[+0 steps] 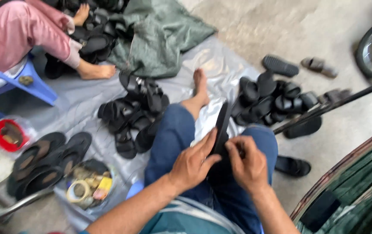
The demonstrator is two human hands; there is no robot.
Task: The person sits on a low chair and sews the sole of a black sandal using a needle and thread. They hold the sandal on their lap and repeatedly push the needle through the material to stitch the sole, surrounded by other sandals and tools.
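I sit with my legs in blue jeans stretched over a grey plastic sheet (86,97). A black sandal sole (222,123) stands on edge over my lap. My left hand (192,162) grips its near end from the left. My right hand (248,162) pinches the same end from the right, fingers curled against the sole. My bare foot (200,86) rests on the sheet beyond.
Piles of black sandals lie at centre (136,112) and right (272,99). Soles (43,160), a bowl of tape rolls (88,184) and a red-lidded tub (9,135) sit left. Another person in pink (17,30) sits on a blue stool. A green tarp (160,34) lies behind.
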